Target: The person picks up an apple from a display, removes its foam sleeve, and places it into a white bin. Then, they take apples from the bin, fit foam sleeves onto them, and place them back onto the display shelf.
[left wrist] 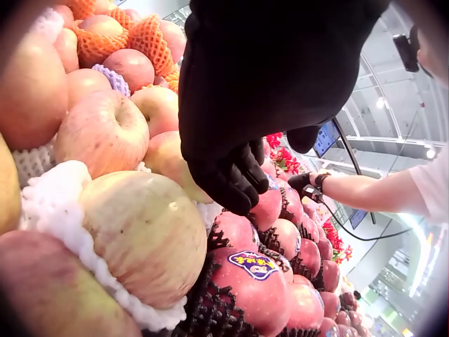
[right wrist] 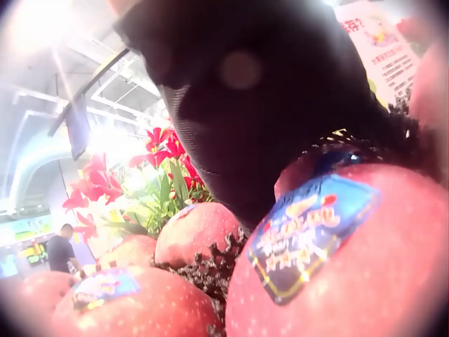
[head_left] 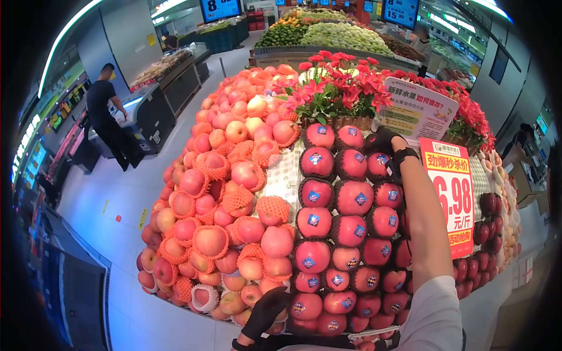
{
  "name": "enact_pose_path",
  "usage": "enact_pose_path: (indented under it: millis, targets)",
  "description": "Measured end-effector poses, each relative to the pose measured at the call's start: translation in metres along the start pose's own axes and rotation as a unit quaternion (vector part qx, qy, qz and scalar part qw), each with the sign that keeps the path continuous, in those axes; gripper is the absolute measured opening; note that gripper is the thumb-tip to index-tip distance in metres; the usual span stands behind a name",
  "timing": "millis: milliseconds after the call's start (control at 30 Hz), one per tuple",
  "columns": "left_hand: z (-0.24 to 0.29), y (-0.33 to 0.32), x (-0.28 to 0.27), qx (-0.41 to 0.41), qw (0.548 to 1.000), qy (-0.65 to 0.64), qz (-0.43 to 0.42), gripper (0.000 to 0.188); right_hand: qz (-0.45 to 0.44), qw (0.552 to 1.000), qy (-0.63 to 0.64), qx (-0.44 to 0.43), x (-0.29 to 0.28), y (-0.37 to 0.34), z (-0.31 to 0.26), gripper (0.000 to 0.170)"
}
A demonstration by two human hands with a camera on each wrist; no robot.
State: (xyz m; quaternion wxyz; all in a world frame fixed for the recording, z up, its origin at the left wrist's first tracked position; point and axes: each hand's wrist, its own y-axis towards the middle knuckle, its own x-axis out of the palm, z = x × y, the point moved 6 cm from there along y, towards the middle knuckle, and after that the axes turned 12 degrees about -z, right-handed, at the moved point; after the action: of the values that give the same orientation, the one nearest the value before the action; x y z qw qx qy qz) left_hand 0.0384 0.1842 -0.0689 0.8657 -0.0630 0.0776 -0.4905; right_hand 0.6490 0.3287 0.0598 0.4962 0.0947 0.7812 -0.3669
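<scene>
Red apples in black nets (head_left: 313,224) stand in rows, many with blue stickers. At the far end of the third row, my black-gloved right hand (head_left: 383,143) lies against the back and right side of a stickered apple (head_left: 378,164). In the right wrist view the glove (right wrist: 259,98) is behind a large stickered apple (right wrist: 351,260); its fingertips are hidden, so a grip cannot be told. My left hand (head_left: 268,310), gloved in black, hangs at the near edge. The left wrist view has its fingers loosely bent, holding nothing, over netted red apples (left wrist: 249,281).
Paler apples in orange foam nets (head_left: 237,202) are heaped on the left. Red flowers (head_left: 333,88), an information board (head_left: 415,108) and a red-and-white price sign (head_left: 449,196) border the display. A person in dark clothes (head_left: 104,111) stands by a counter at the left.
</scene>
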Motion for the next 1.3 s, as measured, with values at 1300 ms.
enact_pose_path:
  millis: [1300]
  targets:
    - [0.015, -0.001, 0.0, -0.003, 1.0, 0.011, 0.007, 0.027, 0.0, 0.998, 0.006, -0.054, 0.0, -0.003, 0.02, 0.096]
